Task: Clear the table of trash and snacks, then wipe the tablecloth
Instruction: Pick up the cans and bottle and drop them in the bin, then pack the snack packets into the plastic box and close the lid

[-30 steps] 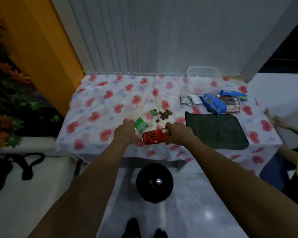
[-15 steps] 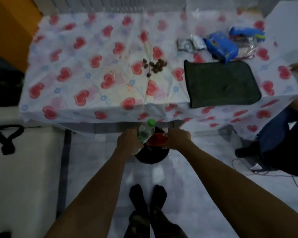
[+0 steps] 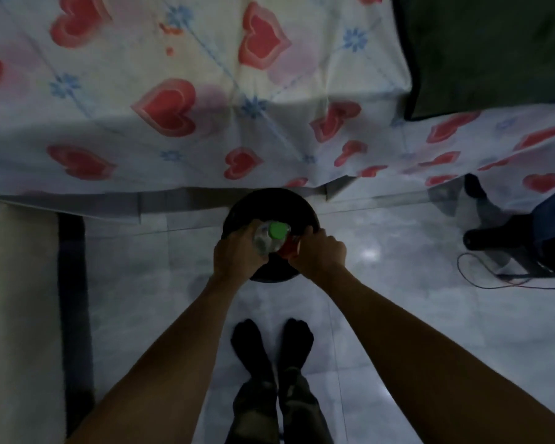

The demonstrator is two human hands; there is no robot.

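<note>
Tiled floor (image 3: 404,318), black bin (image 3: 269,201); bottle (image 3: 265,241) in left hand (image 3: 234,255), red can (image 3: 289,249) in right hand (image 3: 321,256).

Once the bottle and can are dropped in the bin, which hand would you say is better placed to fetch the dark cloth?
Right, probably. The dark cloth lies far right, on the side of the right hand holding the can; the left hand, gripping the bottle, would have to cross over.
</note>
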